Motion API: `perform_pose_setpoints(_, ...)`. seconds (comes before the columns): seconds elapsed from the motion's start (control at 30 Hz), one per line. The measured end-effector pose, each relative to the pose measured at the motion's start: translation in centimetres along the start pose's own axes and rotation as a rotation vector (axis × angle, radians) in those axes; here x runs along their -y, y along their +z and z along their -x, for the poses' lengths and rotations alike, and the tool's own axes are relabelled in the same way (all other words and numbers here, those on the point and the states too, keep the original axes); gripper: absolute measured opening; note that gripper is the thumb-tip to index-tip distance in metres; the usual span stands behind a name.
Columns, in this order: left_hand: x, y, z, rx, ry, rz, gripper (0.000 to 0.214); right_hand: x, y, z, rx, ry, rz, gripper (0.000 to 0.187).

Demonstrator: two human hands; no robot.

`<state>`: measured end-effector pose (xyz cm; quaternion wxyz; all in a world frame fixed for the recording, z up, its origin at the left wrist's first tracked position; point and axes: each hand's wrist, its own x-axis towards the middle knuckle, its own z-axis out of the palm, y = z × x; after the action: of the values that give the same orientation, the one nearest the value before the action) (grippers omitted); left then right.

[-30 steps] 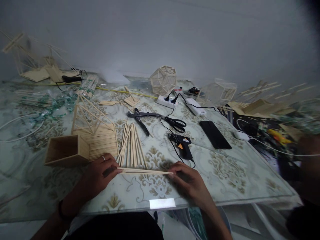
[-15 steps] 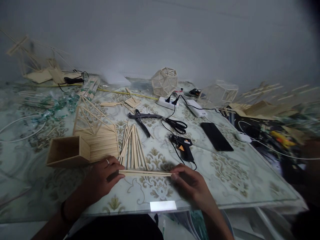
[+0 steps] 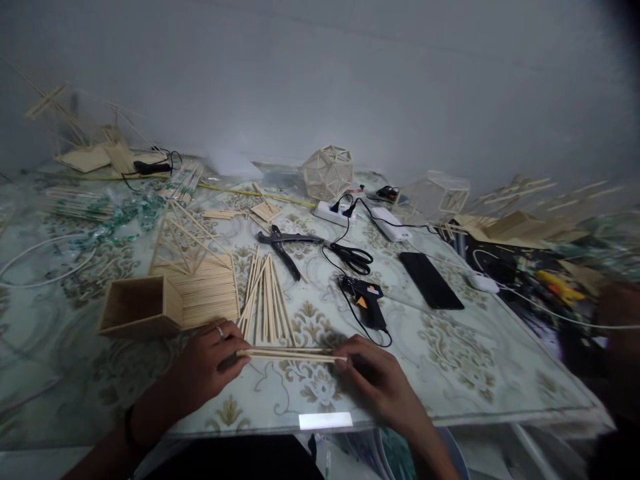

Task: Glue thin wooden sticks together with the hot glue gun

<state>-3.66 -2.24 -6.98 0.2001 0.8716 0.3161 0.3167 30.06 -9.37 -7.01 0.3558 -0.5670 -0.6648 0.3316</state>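
Head view: a bundle of thin wooden sticks (image 3: 290, 354) is held level at lower centre over the counter (image 3: 450, 360). One end is pinched tight in the grip of the left hand (image 3: 203, 373), the other in that of the right hand (image 3: 383, 387). Judged light, stiff, brittle; the ends are the sound hold.

Head-worn, angled down, seemingly near table (image 3: 450, 373).

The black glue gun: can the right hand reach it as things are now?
Probably yes. The glue gun lies just beyond the right hand, with only bare table between them. But that hand pinches one end of the stick bundle, so it must let go first.
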Motion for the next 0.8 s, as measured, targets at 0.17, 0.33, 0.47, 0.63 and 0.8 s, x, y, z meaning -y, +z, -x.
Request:
perform_pose_setpoints(0.17,0.16,0.25,0.17,-0.007,-0.005,-0.026,0.012,-0.25,0.29,-0.16,-0.02,0.013,0.057,0.022)
perform_pose_setpoints(0.33,0.24,0.22,0.25,-0.007,-0.002,-0.043,0.013,-0.12,0.29,-0.33,-0.045,0.001,0.054,0.023)
perform_pose_setpoints(0.47,0.06,0.14,0.03,-0.004,0.011,-0.068,0.012,0.3,0.17,-0.17,-0.015,0.035,0.045,0.023)
perform_pose_setpoints(0.63,-0.06,0.17,-0.05,-0.024,0.032,-0.08,0.012,0.21,0.07,0.08,-0.064,0.095,-0.073,0.028)
perform_pose_setpoints(0.8,-0.01,0.22,0.02,-0.022,0.023,-0.033,0.01,-0.02,0.94,0.53,-0.155,0.269,-0.345,0.033)
